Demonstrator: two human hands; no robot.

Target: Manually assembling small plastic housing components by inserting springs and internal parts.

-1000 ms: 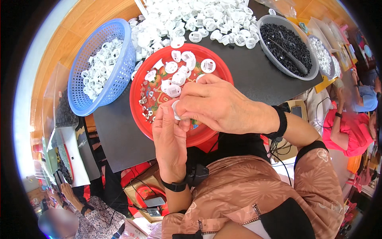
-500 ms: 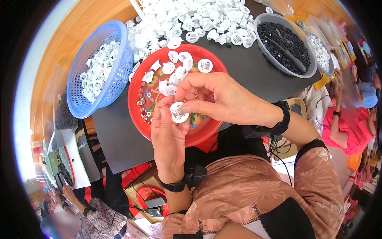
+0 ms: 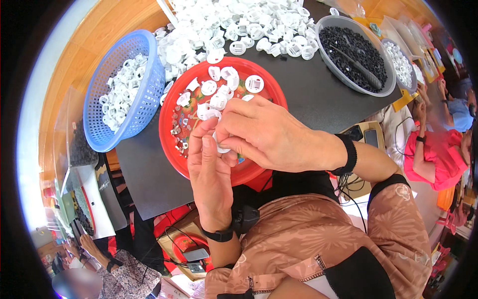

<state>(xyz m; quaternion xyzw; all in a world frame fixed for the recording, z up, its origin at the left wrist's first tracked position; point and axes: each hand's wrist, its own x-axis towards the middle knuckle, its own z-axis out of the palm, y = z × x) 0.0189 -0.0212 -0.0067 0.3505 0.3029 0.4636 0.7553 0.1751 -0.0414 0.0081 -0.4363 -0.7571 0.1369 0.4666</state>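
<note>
Over the front of the red tray (image 3: 247, 175), my left hand (image 3: 211, 177) pinches a small round white plastic part (image 3: 220, 149) in its fingertips. My right hand (image 3: 284, 135) bends over the same part, thumb and fingers closed against it, and covers most of it. Whether a smaller piece sits in the right fingertips is hidden. Several more white round parts (image 3: 218, 101) lie in the tray just beyond my hands. Tiny metal and white bits (image 3: 177, 130) are scattered along its left side.
A blue basket (image 3: 155, 102) of white pieces stands left of the tray. Behind lies a large heap of white parts (image 3: 239, 22). At the back right, a grey basin (image 3: 322, 52) holds small black pieces and a black scoop (image 3: 359, 70). Co-workers sit at both sides.
My right hand has rolled over and closed in on the white part, which now shows only at its edge. My left hand stays nearly in place.
</note>
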